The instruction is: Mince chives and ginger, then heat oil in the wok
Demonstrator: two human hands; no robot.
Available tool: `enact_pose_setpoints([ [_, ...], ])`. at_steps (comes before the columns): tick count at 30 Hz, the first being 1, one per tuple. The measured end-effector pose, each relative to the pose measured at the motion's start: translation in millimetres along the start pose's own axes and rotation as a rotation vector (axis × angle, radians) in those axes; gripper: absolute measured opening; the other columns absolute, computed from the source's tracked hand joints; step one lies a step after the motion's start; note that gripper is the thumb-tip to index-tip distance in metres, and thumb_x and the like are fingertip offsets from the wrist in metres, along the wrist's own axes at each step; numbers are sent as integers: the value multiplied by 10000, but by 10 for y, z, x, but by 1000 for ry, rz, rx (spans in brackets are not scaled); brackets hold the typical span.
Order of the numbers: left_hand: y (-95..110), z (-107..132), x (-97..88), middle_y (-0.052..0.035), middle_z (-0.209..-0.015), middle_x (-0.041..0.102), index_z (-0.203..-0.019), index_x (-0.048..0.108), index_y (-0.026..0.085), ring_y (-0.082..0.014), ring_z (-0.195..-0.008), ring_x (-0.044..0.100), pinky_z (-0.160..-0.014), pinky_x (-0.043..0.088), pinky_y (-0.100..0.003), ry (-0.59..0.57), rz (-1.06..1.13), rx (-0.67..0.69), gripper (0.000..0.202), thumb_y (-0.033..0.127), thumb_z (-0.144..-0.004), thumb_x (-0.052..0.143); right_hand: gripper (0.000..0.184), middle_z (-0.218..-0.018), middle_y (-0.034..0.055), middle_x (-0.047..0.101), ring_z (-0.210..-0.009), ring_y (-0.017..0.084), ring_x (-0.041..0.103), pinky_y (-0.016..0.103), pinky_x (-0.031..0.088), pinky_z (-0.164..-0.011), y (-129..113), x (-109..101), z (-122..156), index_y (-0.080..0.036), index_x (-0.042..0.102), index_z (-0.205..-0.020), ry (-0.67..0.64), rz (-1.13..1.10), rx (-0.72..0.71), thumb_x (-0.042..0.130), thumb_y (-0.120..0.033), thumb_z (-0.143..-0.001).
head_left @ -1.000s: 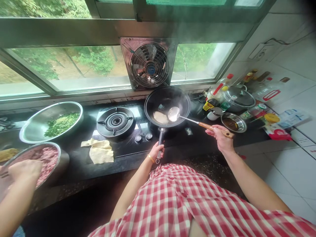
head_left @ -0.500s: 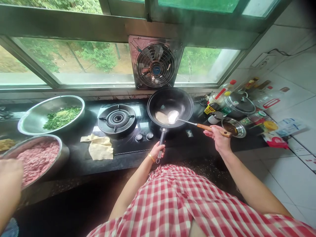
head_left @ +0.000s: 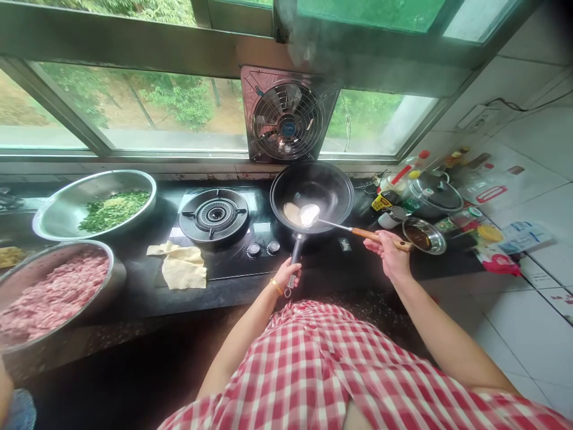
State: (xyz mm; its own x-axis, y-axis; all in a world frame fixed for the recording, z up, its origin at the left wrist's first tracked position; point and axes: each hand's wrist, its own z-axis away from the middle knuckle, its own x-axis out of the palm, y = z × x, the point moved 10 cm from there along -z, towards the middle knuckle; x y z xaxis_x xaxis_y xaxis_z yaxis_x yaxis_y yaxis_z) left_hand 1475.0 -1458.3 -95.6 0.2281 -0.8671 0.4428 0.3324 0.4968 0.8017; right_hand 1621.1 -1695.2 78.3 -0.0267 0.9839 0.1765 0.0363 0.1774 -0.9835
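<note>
A black wok (head_left: 329, 191) sits on the right burner of a gas stove, with a pale flat piece of food (head_left: 292, 213) in it. My left hand (head_left: 285, 276) is closed around the wok's handle near the counter edge. My right hand (head_left: 388, 255) grips the wooden handle of a metal ladle (head_left: 310, 215), whose bowl rests in the wok right beside the food. Steam rises above the wok.
The left burner (head_left: 213, 215) is bare. Thin yellow wrappers (head_left: 182, 268) lie on the counter. Steel bowls hold chopped greens (head_left: 111, 209) and minced meat (head_left: 54, 292). Bottles, a lidded pot (head_left: 432, 192) and a small sauce bowl (head_left: 424, 236) crowd the right. Another person's arm (head_left: 5, 391) shows at the lower left.
The ladle bowl has slid left and down toward the food in the wok. The other person's hand has left the minced meat bowl. My view has shifted slightly.
</note>
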Motion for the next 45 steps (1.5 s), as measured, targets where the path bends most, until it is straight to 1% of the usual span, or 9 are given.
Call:
enact_pose_setpoints([
  [8,-6,-7,-5,62,-578,492,-1113,415,206,-57,-358,448,-357,355,-158,-7,-7,-2,515,385,-677,623,277,-619,10,675,-545,164,668,263,577,-542,159,75,2,-150,606,-837,12,-53,20,683,-358,-671],
  [15,-22,-13,-18,62,-587,492,-1118,400,209,-57,-368,456,-366,361,-159,-15,-13,-1,542,406,-670,633,281,-602,11,667,-531,156,661,241,567,-530,318,238,-27,-155,581,-819,26,-129,103,686,-361,-660],
  [23,-36,-8,-27,63,-591,495,-1142,385,207,-60,-358,459,-354,357,-155,-16,-16,-18,560,399,-672,619,260,-596,18,671,-549,161,666,237,561,-525,441,395,-115,-157,574,-817,48,-167,139,675,-341,-665],
  [28,-33,1,-17,56,-596,505,-1102,386,203,-78,-385,496,-377,400,-177,-28,-12,-50,500,347,-675,601,269,-580,9,665,-556,160,667,244,563,-525,487,551,-236,-157,572,-836,38,-192,131,662,-353,-674],
  [34,47,-57,3,13,-669,566,-942,380,184,-138,-507,597,-462,483,-245,-24,-7,-82,427,204,-578,602,237,-579,-4,663,-557,145,666,241,567,-546,508,727,-377,-165,554,-805,70,-228,154,646,-346,-683],
  [36,66,-69,29,7,-679,575,-929,381,182,-117,-458,565,-430,460,-232,-43,-22,-92,407,203,-578,586,224,-578,-5,661,-564,143,667,239,567,-549,523,767,-414,-165,547,-796,89,-245,171,634,-343,-692],
  [39,93,-63,36,39,-596,528,-956,408,180,-75,-379,476,-383,396,-193,-24,-60,-86,389,228,-609,575,223,-580,-15,654,-572,136,668,231,567,-563,556,818,-470,-171,530,-791,111,-276,197,629,-347,-697],
  [42,122,-44,40,70,-535,465,-967,428,185,-59,-353,427,-368,357,-175,9,-79,-58,381,272,-636,595,242,-585,-30,645,-578,124,667,220,568,-585,574,863,-537,-179,512,-792,105,-297,205,632,-367,-699],
  [45,143,-37,46,76,-518,453,-939,424,186,-57,-336,411,-355,338,-172,27,-92,-26,377,290,-632,617,254,-594,-39,645,-582,115,666,219,570,-603,560,890,-591,-183,506,-794,78,-323,200,632,-382,-701],
])
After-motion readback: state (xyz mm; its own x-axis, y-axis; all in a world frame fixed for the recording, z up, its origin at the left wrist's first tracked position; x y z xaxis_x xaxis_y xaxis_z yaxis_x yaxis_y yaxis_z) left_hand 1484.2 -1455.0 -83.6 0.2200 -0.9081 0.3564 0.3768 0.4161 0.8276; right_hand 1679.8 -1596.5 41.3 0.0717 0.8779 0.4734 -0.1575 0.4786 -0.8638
